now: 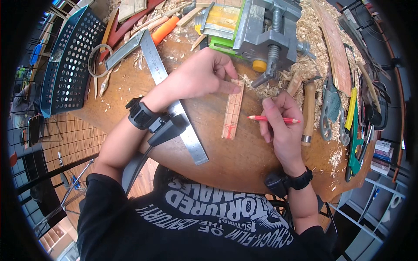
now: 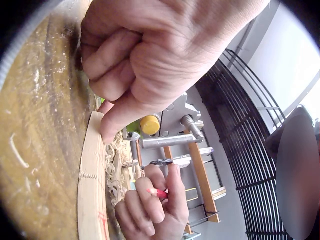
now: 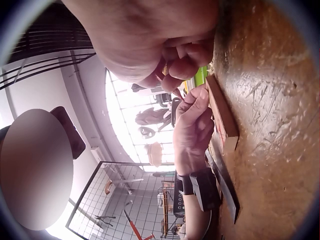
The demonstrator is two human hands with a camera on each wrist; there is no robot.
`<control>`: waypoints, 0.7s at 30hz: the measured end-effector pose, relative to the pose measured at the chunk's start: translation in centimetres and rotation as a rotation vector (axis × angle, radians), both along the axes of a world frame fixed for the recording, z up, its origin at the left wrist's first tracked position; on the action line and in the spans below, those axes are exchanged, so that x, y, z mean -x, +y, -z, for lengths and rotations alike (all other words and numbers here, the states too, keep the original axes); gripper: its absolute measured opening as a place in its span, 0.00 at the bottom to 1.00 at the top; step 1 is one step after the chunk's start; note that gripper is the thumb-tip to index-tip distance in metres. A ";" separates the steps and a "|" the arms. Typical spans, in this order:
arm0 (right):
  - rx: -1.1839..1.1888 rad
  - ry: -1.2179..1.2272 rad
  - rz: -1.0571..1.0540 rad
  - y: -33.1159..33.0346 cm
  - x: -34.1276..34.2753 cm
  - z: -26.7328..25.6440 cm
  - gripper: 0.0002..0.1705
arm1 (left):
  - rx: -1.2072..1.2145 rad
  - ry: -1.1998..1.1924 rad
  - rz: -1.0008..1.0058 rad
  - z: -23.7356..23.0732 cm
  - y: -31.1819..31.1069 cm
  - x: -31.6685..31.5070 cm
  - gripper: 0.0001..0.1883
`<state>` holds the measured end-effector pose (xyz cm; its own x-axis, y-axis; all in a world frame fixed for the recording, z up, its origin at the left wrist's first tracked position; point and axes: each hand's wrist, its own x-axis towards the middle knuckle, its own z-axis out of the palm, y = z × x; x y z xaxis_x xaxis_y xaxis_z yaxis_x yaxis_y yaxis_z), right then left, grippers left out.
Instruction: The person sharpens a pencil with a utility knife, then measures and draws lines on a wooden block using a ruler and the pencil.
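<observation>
A small wooden strip [image 1: 232,108] lies on the workbench, marked with pencil lines across its face and red marks at its near end. The thumb and fingers of my left hand [image 1: 198,78] pinch its far end; the left wrist view shows the thumb at the corner of the strip [image 2: 90,185]. To the right of the strip, my right hand [image 1: 283,130] holds a red pencil [image 1: 260,118] between thumb and fingers, just above the bench. The pencil is sharpened at both ends, one pointing left toward the strip. A steel square [image 1: 191,139] lies under my left forearm.
A metal vise [image 1: 265,35] stands beyond the hands, with wood shavings [image 1: 305,56] around it. A wooden-handled tool [image 1: 309,108], scissors [image 1: 328,108] and other tools lie at right. A perforated basket [image 1: 65,65] stands at left; an orange handle [image 1: 164,29] lies at the back.
</observation>
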<state>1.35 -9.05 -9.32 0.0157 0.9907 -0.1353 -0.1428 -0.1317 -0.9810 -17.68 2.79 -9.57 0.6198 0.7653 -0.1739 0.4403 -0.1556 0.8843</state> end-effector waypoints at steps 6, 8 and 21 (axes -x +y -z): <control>0.007 0.009 0.008 0.2 0.0 0.2 0.16 | 0.008 -0.013 0.009 -0.1 0.0 0.0 0.12; 0.019 0.011 0.009 0.2 0.0 0.1 0.16 | 0.019 -0.003 -0.002 -0.3 -0.1 0.0 0.12; 0.047 -0.006 0.013 0.2 0.0 0.0 0.17 | 0.009 -0.006 -0.011 -0.5 -0.1 0.0 0.12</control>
